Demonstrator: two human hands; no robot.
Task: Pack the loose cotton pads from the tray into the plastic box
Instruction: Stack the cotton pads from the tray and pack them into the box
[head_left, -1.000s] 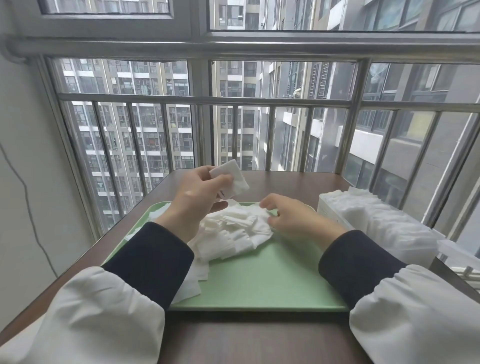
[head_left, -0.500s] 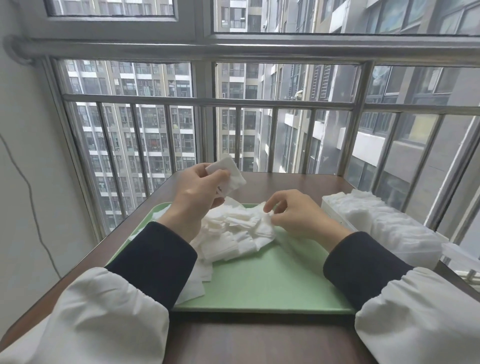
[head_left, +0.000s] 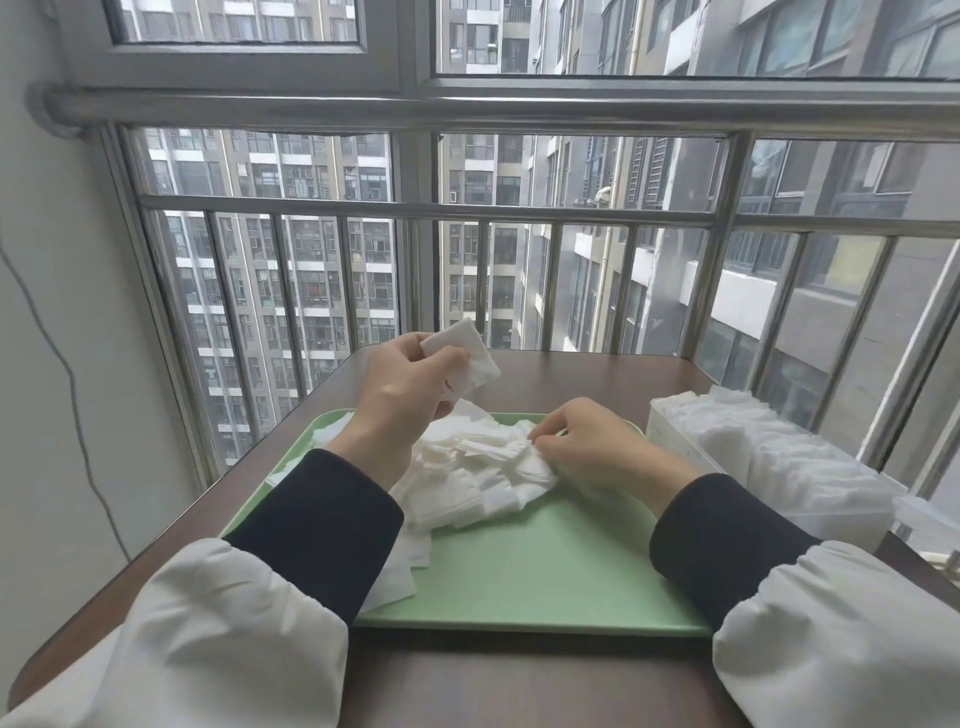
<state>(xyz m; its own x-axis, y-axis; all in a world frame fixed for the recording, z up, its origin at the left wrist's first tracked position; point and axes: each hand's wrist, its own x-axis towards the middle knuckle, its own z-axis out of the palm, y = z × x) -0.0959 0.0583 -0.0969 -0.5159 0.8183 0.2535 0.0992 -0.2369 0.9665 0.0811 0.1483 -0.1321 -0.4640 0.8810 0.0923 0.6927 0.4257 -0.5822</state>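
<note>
**Cotton pads: gathering stage, tray to box**

- Left hand (head_left: 410, 387): raised above the tray's far edge. Thumb and fingers are closed on a small stack of cotton pads (head_left: 467, 358).
- Right hand (head_left: 589, 447): low on the tray, fingertips curled narrow and pinching the right edge of the pile of loose cotton pads (head_left: 467, 473).
- Green tray (head_left: 530, 571): on the brown table (head_left: 519, 686). The pile lies in its far-left half.
- Plastic box (head_left: 769, 467): just right of the tray and already well filled.

Handling advice: lift one pad or a few flat ones, square them against the held stack, and keep edges aligned so the stack slots in on edge.

Orientation: the held stack is tilted, with one corner up and away. The pads look near-square, so no long axis is clear. The box's long axis runs near-right to far-left.
</note>
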